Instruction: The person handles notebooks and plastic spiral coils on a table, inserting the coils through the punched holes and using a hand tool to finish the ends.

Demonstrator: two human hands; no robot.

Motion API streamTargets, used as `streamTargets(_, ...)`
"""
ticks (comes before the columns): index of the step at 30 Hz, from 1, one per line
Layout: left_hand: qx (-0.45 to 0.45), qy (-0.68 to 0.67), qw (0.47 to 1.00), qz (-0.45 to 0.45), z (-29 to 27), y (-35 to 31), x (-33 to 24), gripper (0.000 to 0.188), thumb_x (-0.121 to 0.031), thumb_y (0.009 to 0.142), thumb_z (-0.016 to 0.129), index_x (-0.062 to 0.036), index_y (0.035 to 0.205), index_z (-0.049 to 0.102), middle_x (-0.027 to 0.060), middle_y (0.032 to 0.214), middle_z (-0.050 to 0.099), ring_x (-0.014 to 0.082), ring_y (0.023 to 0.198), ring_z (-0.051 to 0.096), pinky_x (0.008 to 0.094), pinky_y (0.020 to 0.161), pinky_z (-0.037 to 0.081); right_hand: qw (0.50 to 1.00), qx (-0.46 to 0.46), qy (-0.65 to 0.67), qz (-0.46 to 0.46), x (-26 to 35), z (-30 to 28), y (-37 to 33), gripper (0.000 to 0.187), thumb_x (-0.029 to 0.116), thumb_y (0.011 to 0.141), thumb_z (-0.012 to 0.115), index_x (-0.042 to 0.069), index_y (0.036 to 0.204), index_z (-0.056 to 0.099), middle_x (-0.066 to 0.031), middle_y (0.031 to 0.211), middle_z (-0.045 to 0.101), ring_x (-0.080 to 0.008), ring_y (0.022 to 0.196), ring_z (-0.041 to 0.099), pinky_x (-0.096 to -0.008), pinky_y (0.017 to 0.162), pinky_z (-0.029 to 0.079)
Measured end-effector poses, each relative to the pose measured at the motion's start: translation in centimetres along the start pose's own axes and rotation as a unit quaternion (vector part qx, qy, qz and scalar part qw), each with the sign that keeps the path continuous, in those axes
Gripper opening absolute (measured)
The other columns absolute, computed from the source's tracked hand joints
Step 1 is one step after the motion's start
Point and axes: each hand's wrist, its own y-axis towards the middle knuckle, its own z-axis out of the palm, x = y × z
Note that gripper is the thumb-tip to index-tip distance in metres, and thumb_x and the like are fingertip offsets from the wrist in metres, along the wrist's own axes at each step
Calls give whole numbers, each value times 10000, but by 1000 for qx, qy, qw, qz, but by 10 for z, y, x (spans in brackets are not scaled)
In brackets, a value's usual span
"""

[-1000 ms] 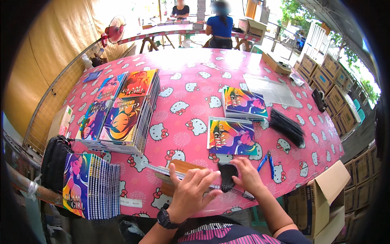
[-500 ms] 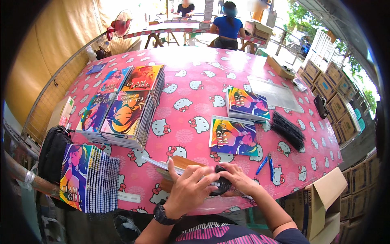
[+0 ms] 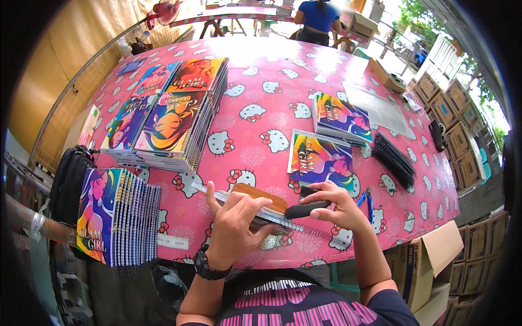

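Note:
My left hand [image 3: 231, 228], a black watch on its wrist, is closed around a notebook [image 3: 204, 190] standing with its punched edge up. Beside that notebook is a brown wooden block [image 3: 263, 196]. Out of the edge's right end runs a thin spiral coil [image 3: 322, 234] toward the right. Between the fingers and thumb of my right hand [image 3: 343, 209] is a black, rounded, elongated tool [image 3: 307, 211], just above the coil's start. Whether the tool touches the coil I cannot tell. Blue-handled pliers [image 3: 368, 204] lie right of that hand, partly hidden by it.
Colourful spiral notebooks are piled at left [image 3: 168, 122], with a leaning row [image 3: 103, 214] at the near left. More notebooks [image 3: 321, 155] lie right of centre, beside a bundle of black coils [image 3: 393, 163]. An open carton [image 3: 421, 271] stands at the near right. A person in blue [image 3: 318, 19] sits beyond.
My right hand has drawn the black tool away from my left hand, up and to the right, exposing the coil. The whole view has tilted downward. My left hand keeps its hold on the notebook.

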Motion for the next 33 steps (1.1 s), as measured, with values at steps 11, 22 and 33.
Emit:
streamTargets(11, 7, -7, 1000, -9, -2, 0, 6, 690, -290, 574, 846, -150, 1173, 534, -56, 777, 571, 145, 876, 584, 606, 1088, 43, 994, 73, -36, -73, 18, 7, 21, 471, 445, 749, 718, 60, 1021, 712, -176, 1159, 618, -290, 1064, 560, -399, 908, 424)
streamTargets(22, -230, -208, 946, -92, -3, -28, 73, 1160, -193, 579, 878, -19, 1454, 137, 199, 1468, 288, 304, 1366, 269, 443, 1114, 205, 975, 27, -196, -99, 31, 3, 52, 390, 338, 705, 772, 89, 1000, 714, -194, 1153, 614, -337, 1072, 554, -419, 945, 406)
streamTargets(33, -239, -370, 879, -185, 17, -31, 76, 704, -40, 753, 760, 0, 1367, 418, 39, 1037, 490, 147, 1041, 508, 296, 935, 423, 983, 46, -163, -67, 14, 22, 74, 395, 401, 786, 689, 77, 1011, 714, -198, 1159, 613, -314, 1076, 566, -400, 922, 418)
